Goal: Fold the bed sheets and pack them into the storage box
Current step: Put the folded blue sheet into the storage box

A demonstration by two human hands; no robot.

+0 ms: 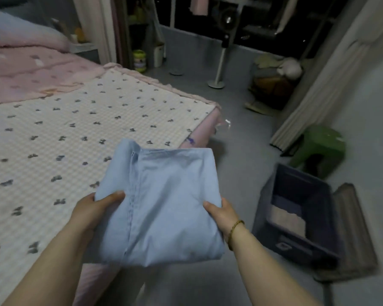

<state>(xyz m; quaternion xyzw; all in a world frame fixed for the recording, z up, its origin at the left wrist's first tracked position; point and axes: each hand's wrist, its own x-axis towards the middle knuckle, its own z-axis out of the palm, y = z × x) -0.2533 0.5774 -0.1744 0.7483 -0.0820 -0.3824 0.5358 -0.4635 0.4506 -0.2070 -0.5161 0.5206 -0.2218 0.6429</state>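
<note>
A folded light blue bed sheet (164,199) is held in the air over the bed's near corner. My left hand (93,208) grips its left edge, thumb on top. My right hand (221,214), with a bead bracelet at the wrist, grips the right edge. A dark blue storage box (318,239) stands open on the floor to the right, apart from the sheet. Inside it lies a pale folded cloth (287,219).
The bed (75,133) with a white bow-patterned cover fills the left. A pink blanket (31,71) lies at its far end. A green stool (321,146), a standing fan (221,58), a floor mat (354,235) and a heap of toys (274,74) stand around the grey floor.
</note>
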